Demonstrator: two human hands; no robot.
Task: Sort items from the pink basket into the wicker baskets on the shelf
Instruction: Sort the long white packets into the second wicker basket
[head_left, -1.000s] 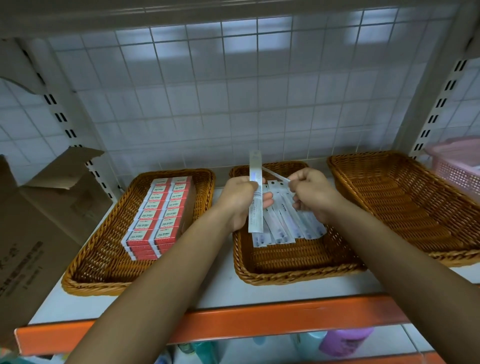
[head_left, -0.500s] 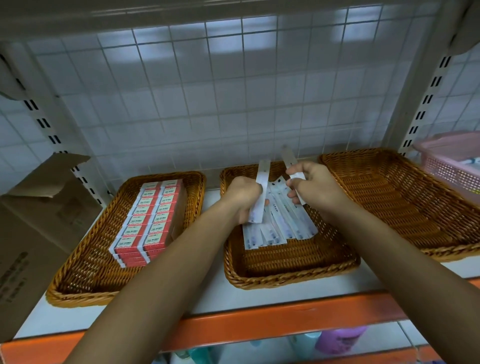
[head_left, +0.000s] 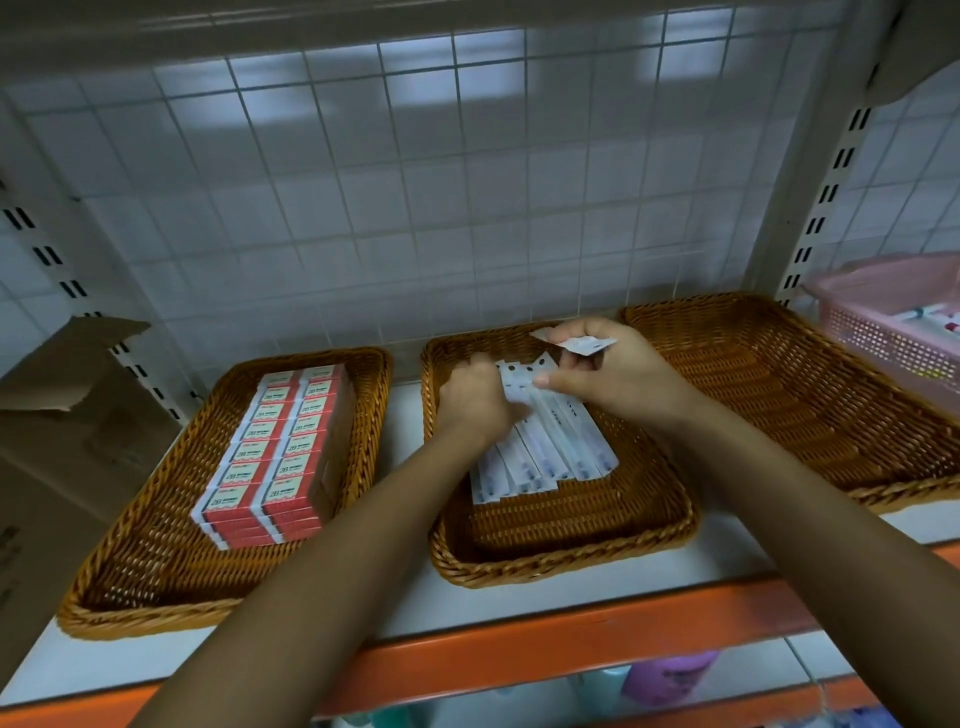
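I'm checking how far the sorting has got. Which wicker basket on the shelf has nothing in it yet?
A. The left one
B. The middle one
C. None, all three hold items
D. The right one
D: the right basket shows only bare weave, while the left basket holds red boxes and the middle basket holds white packets.

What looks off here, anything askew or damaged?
The cardboard box at far left has a torn flap edge. The white packets in the middle wicker basket lie slightly fanned. The red boxes sit neatly stacked.
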